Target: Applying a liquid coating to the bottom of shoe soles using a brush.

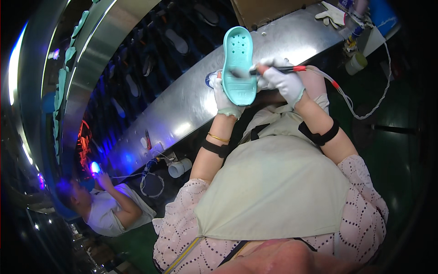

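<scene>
A turquoise shoe sole [239, 59], with small holes near its upper end, stands nearly lengthwise in front of me over the metal ledge. My left hand [225, 98], in a whitish glove with bare fingertips, is closed round its lower left side. My right hand [287, 84], gloved the same way, grips a black-handled brush [284, 69] with red bands and a pale tube at its back end. The brush's front end is smeared by motion and lies over the middle of the sole; whether it touches is unclear. Beside my left hand is a small blue-and-white thing [211, 78].
A curved metal ledge [169, 116] borders a dark conveyor carrying several soles [176, 42]. White gloves [332, 16] lie at the far right, above a hanging cup [356, 64]. The tube [365, 116] loops down to the right. At lower left sits another person [116, 205] by a bright light.
</scene>
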The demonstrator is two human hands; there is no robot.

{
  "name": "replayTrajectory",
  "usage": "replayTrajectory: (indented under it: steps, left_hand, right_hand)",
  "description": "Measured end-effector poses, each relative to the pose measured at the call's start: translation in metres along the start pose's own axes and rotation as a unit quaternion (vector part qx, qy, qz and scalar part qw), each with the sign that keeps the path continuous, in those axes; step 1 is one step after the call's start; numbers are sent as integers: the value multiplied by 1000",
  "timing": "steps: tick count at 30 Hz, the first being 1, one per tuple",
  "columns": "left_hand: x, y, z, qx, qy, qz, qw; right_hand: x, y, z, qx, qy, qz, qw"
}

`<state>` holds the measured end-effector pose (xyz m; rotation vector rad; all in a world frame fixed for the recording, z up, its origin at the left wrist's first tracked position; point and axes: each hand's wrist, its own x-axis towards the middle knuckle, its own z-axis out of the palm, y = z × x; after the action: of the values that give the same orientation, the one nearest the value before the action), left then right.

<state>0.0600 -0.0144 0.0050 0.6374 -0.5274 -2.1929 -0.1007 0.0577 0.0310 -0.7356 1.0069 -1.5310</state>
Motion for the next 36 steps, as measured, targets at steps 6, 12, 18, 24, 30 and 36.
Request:
replayTrajectory:
  steps: [6, 12, 18, 24, 30, 36]
  left_hand:
    - [5, -9, 3, 9, -21, 9, 1000]
    - [-7, -2, 4, 77, -137, 7, 988]
    - [-9, 14, 9, 134, -117, 41, 983]
    - [-19, 46, 14, 223, -149, 59, 962]
    - [-23, 75, 36, 269, -167, 54, 947]
    - [-27, 143, 87, 281, -154, 75, 944]
  right_hand:
    - [-3, -2, 14, -56, 2, -67, 996]
    - [11, -7, -1, 93, 79, -111, 986]
    - [5, -4, 8, 27, 17, -10, 999]
    - [4, -29, 6, 65, -41, -206, 976]
    - [17, -54, -2, -347, -88, -475, 804]
    - [-16, -54, -3, -324, -61, -412, 849]
